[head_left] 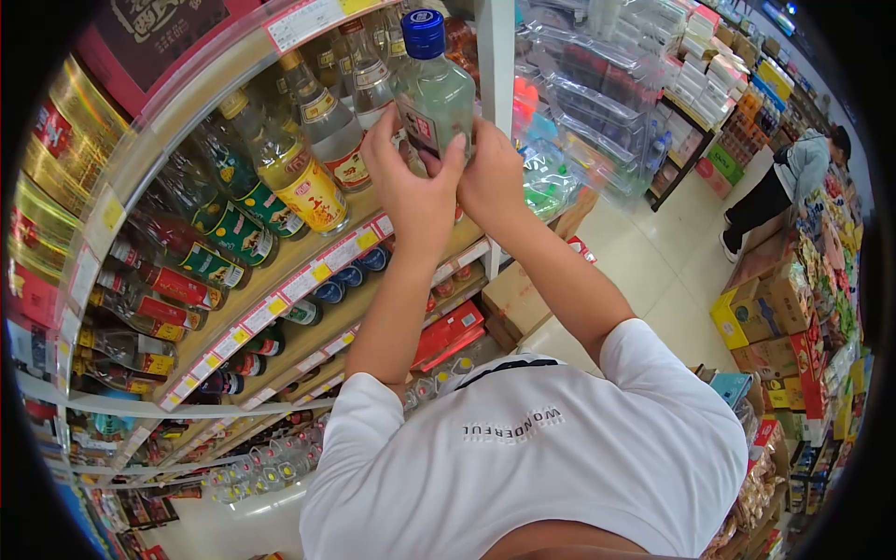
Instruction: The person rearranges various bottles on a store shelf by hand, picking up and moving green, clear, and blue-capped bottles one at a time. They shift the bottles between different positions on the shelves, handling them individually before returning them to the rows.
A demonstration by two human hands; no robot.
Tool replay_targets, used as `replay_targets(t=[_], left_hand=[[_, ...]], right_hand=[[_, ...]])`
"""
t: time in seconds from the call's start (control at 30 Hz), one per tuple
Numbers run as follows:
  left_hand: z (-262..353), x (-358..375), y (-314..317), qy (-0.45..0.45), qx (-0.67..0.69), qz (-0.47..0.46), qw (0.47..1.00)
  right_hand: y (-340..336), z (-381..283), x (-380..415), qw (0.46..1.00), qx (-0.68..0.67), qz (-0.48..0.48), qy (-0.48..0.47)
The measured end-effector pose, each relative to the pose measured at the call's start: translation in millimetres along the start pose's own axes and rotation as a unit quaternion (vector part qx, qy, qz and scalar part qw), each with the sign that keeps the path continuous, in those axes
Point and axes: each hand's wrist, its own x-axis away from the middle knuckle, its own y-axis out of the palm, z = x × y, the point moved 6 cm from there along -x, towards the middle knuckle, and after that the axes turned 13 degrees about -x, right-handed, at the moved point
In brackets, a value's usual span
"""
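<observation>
Both of my hands hold a clear glass liquor bottle (446, 89) with a blue cap and a label on its front. It is roughly upright, at the right end of a store shelf. My left hand (411, 173) grips its left side, thumb across the lower front. My right hand (493, 173) wraps round its lower right side, the fingers partly hidden behind the glass. Just left of my hands stand a clear bottle with a white and red label (331, 135) and a bottle with a yellow label (303, 177).
Green-label bottles (233, 229) and red-label bottles (177, 271) line the same shelf, with price tags (280, 303) along its edge. A white post (495, 65) rises beside my right hand. Boxes (770, 299) stand right of the aisle, near another person (793, 177).
</observation>
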Motion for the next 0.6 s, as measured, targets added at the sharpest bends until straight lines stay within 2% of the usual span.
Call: replay_targets(t=[0.23,0.33,0.5,0.6], left_hand=[[2.1,-29.3,13.6,0.014,-0.077,-0.005,0.997],[-4.2,-39.4,16.1,0.010,-0.091,-0.025,0.995],[-10.8,-48.3,25.9,0.045,-0.158,-0.041,0.986],[-7.2,-49.0,28.6,0.062,-0.231,-0.012,0.971]], right_hand=[[12.3,14.3,-18.1,0.997,0.057,0.009,-0.047],[16.5,17.0,-23.8,0.998,0.060,-0.029,-0.008],[21.7,24.9,-30.7,0.998,0.064,-0.024,-0.004],[27.1,33.6,-35.0,0.996,0.081,-0.028,0.005]])
